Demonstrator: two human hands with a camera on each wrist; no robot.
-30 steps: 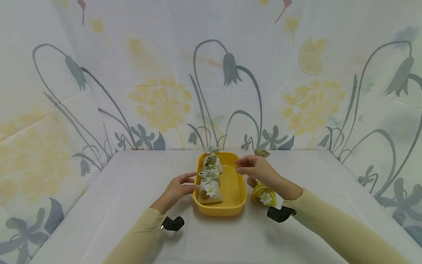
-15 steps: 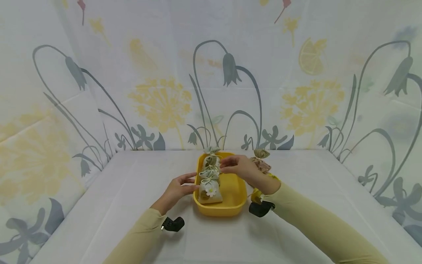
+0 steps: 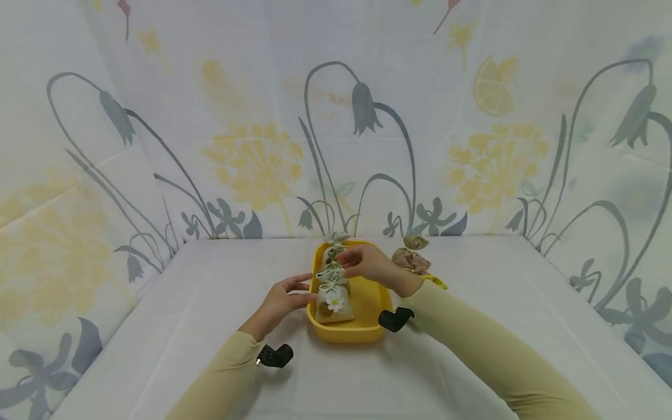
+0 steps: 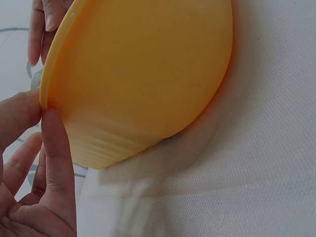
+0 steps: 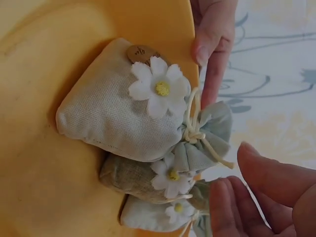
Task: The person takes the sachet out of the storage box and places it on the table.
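Note:
My left hand (image 3: 280, 298) pinches the side rim of a yellow plastic tray (image 3: 349, 334) between thumb and finger. Along the tray's left side stand several small drawstring sachets in a row. The front one, a pale sachet (image 5: 108, 106), has a white fabric flower and a pale green tied neck. Behind it are a brown linen sachet (image 5: 128, 178) and another pale sachet (image 5: 148, 216). Over the tray, close to the sachets' tied necks, hovers my right hand (image 3: 375, 269). Its thumb and fingers are apart, with nothing between them.
Right of the tray, partly behind my right forearm, are a pinkish-brown sachet (image 3: 412, 261), an olive sachet (image 3: 416, 242) and a yellow sachet (image 3: 434, 282). A white cloth covers the table (image 3: 236, 256). Behind hangs a flower-print curtain (image 3: 252, 163).
My right hand has moved left from beside the sachets on the right to above the row in the tray. My left hand stays at the rim.

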